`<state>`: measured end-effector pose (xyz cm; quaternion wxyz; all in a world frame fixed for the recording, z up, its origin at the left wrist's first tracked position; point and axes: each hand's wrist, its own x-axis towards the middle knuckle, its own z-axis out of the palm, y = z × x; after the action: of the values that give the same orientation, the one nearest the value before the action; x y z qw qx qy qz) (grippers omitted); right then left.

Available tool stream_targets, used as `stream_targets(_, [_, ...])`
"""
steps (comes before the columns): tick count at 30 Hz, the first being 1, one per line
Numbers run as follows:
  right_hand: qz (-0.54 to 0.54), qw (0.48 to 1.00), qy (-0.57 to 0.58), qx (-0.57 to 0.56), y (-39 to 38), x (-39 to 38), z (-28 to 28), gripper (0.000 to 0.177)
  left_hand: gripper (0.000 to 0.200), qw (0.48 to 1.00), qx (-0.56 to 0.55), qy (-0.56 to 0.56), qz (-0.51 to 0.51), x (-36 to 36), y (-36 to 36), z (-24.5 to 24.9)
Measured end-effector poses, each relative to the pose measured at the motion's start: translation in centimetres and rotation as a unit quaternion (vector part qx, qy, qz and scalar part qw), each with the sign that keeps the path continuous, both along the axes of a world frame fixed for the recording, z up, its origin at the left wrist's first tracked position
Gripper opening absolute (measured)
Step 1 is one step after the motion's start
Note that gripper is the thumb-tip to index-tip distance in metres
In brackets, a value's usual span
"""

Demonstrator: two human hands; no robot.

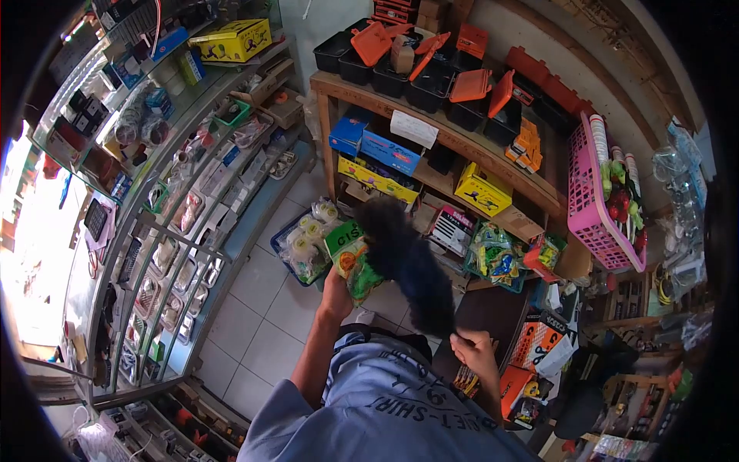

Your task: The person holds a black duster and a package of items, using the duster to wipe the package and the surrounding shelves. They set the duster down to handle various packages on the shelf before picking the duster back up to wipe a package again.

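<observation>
My left hand is closed around a clear plastic packet with a green label and orange and green contents. In my right hand is the handle of a dark, fluffy feather duster. The duster's bushy head slants up and left, overlapping the packet's right edge in this view. Just beyond the packet, a blue basket on the tiled floor holds bagged pale round items. A second basket with bagged yellow and green pieces stands to the right of the duster.
A wooden shelf carries black bins with orange lids and, lower down, yellow and blue boxes. On the left curves a glass display case full of small goods. A pink basket stands at the right. White floor tiles show between case and shelf.
</observation>
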<state>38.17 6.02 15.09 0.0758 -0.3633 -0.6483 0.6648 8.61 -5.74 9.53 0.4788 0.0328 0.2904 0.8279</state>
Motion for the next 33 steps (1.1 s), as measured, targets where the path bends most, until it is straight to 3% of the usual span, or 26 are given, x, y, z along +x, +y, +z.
stream_targets(1, [-0.002,1.000,0.001,0.001,0.1,0.0,0.2,0.017,0.041,0.994,0.091,-0.003,-0.057,-0.8,-0.6,-3.9])
stream_targets(2, [0.043,0.999,0.001,0.021,0.2,0.2,0.4,0.019,0.041,0.994,0.091,-0.002,-0.060,-0.5,-0.6,-5.8])
stream_targets(3, [0.087,0.995,0.002,0.040,0.2,0.2,0.6,0.022,0.039,0.993,0.011,0.121,0.005,0.0,-0.6,-7.2])
stream_targets(4, [0.083,0.996,0.003,0.040,0.0,0.0,0.8,0.022,0.038,0.966,-0.067,0.242,0.069,0.3,-0.1,-4.5])
stream_targets(5, [0.051,0.998,0.007,0.035,-0.2,-0.4,0.9,0.023,0.046,0.988,0.142,0.049,0.025,1.1,-0.2,-1.7])
stream_targets(6, [0.019,0.999,0.010,0.029,-0.4,-0.5,1.0,0.024,0.046,0.989,0.141,0.048,0.021,0.6,0.0,-2.4])
stream_targets(8, [0.040,0.998,-0.009,0.049,-0.4,-0.4,1.0,0.025,0.052,0.997,0.037,-0.026,-0.057,-0.4,0.1,-4.4])
stream_targets(10, [0.066,0.995,-0.025,0.070,-0.2,-0.5,1.0,0.025,0.050,1.000,0.015,0.000,-0.012,0.3,0.7,-4.3])
stream_targets(12, [0.061,0.995,-0.008,0.079,-0.4,-0.5,1.1,0.024,0.042,0.980,0.174,0.063,0.066,0.8,0.3,-5.9])
stream_targets(13, [0.061,0.995,-0.008,0.078,-0.4,-0.4,0.9,0.024,0.041,0.976,0.017,0.207,0.064,0.6,0.8,-2.3])
stream_targets(14, [0.048,0.998,-0.010,0.043,-0.3,-0.2,0.4,0.025,0.040,0.997,0.053,-0.046,0.008,-0.2,1.1,-2.5])
stream_targets(16, [0.035,0.999,-0.012,0.008,-0.2,0.0,0.2,0.025,0.037,0.996,0.070,-0.060,0.020,0.2,1.3,-0.2])
stream_targets(18, [0.068,0.997,-0.003,0.046,-0.2,-0.1,0.2,0.026,0.036,0.987,0.110,-0.043,0.112,0.8,1.5,-5.1])
stream_targets(19, [0.068,0.997,-0.003,0.045,-0.3,-0.2,0.1,0.026,0.035,0.980,0.164,0.018,0.108,0.0,1.7,-9.4])
stream_targets(20, [0.037,0.998,0.008,0.044,-0.6,-0.5,0.0,0.026,0.035,0.981,0.163,0.018,0.108,-0.2,1.5,-8.4])
stream_targets(22, [0.005,0.999,0.018,0.042,-0.9,-0.9,0.1,0.027,0.034,0.985,0.167,-0.044,-0.023,-0.4,1.1,-3.3])
stream_targets(23, [0.037,0.998,0.006,0.055,-0.8,-1.0,0.6,0.027,0.034,0.993,0.094,-0.063,0.018,0.5,1.7,-0.5])
stream_targets(24, [0.068,0.995,-0.006,0.068,-0.8,-1.2,0.9,0.027,0.034,0.993,0.095,-0.063,0.019,1.0,1.7,-2.5])
stream_targets(25, [0.069,0.995,-0.006,0.068,-0.8,-1.3,0.8,0.027,0.034,0.982,-0.040,0.165,0.083,1.8,1.5,-6.3])
stream_targets(26, [0.058,0.994,0.002,0.089,-1.0,-1.4,0.6,0.027,0.035,0.898,-0.172,0.381,0.139,2.2,1.4,-8.3])
stream_targets(27, [0.046,0.993,0.010,0.109,-1.1,-1.5,0.5,0.027,0.034,0.987,0.036,0.125,0.098,2.3,1.5,-2.3])
stream_targets(28, [0.045,0.993,0.010,0.108,-1.2,-1.7,0.6,0.027,0.035,0.989,0.008,0.130,0.072,2.0,1.6,-0.7])
stream_targets(30, [0.065,0.996,0.012,0.067,-1.1,-2.2,1.0,0.028,0.036,0.980,0.155,-0.122,-0.006,1.4,1.4,-2.3])
stream_targets(33, [0.088,0.993,0.018,0.076,-1.2,-2.5,1.1,0.027,0.036,0.985,0.131,-0.111,0.006,1.4,1.2,-4.0])
